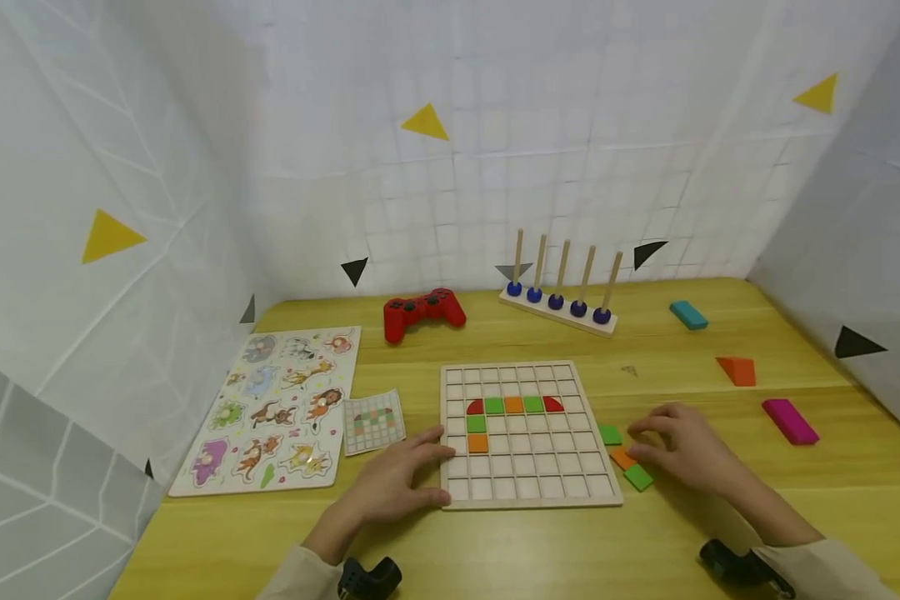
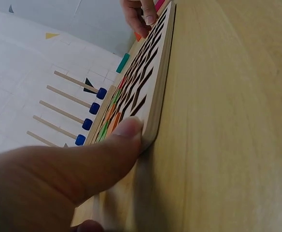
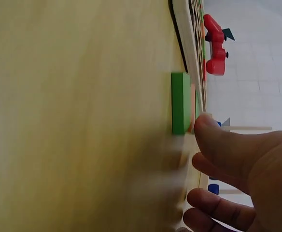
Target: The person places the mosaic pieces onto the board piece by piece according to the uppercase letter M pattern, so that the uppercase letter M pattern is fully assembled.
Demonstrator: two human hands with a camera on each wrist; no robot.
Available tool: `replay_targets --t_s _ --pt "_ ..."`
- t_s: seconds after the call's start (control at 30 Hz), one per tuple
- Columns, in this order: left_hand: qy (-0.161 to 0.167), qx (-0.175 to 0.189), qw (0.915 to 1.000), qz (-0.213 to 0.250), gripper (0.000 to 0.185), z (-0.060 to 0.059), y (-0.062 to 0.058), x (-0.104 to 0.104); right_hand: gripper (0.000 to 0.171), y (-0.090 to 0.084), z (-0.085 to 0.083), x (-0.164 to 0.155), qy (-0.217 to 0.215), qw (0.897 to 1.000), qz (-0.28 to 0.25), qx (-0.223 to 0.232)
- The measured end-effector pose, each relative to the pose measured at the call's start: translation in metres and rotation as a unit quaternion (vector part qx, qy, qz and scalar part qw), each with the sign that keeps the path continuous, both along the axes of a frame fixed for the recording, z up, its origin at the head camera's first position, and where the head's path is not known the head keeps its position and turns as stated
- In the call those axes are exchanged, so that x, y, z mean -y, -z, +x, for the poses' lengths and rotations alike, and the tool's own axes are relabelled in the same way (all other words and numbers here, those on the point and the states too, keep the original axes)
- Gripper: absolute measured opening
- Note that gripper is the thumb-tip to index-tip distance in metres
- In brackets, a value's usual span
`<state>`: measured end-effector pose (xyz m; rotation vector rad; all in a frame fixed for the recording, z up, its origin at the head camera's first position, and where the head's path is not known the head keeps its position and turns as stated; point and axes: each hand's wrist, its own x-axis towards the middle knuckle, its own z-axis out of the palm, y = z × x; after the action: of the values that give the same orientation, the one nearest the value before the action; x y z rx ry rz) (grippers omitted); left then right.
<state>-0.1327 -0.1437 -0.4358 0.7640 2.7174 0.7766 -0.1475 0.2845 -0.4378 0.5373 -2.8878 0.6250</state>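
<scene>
A wooden grid board (image 1: 532, 492) lies in front of me with red, green and orange tiles in some cells, forming a row and a short column at left. My left hand (image 1: 401, 475) rests against the board's left edge, its thumb (image 2: 126, 128) touching the near corner. To the right of the board lie a green tile (image 1: 610, 435), an orange tile (image 1: 622, 457) and another green tile (image 1: 638, 477). My right hand (image 1: 682, 450) hovers at the orange tile, thumb and fingers apart; whether the thumb touches it, I cannot tell.
A pattern card (image 1: 375, 422) and an animal puzzle board (image 1: 348, 354) lie at left. Behind stand a red game controller (image 1: 423, 312) and a peg stand (image 1: 558, 310) with blue beads. Turquoise (image 1: 688, 315), orange (image 1: 738, 371) and magenta blocks (image 1: 791, 421) lie at right.
</scene>
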Motion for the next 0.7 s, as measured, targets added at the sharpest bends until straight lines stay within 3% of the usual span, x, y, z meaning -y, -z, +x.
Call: replay_targets --t_s 0.13,0.37,0.7 --pt "0.001 -0.002 1.0000 0.003 0.057 0.000 0.000 0.001 0.031 0.000 -0.001 0.006 -0.015 1.000 0.000 0.002" --pt "0.004 -0.009 0.9999 0.002 0.057 -0.001 0.000 0.000 0.024 0.000 -0.005 0.011 -0.046 0.998 0.001 -0.039" --pt "0.002 -0.005 1.0000 0.000 0.057 0.000 0.000 0.001 0.019 0.002 -0.008 -0.005 0.013 1.000 -0.008 -0.015"
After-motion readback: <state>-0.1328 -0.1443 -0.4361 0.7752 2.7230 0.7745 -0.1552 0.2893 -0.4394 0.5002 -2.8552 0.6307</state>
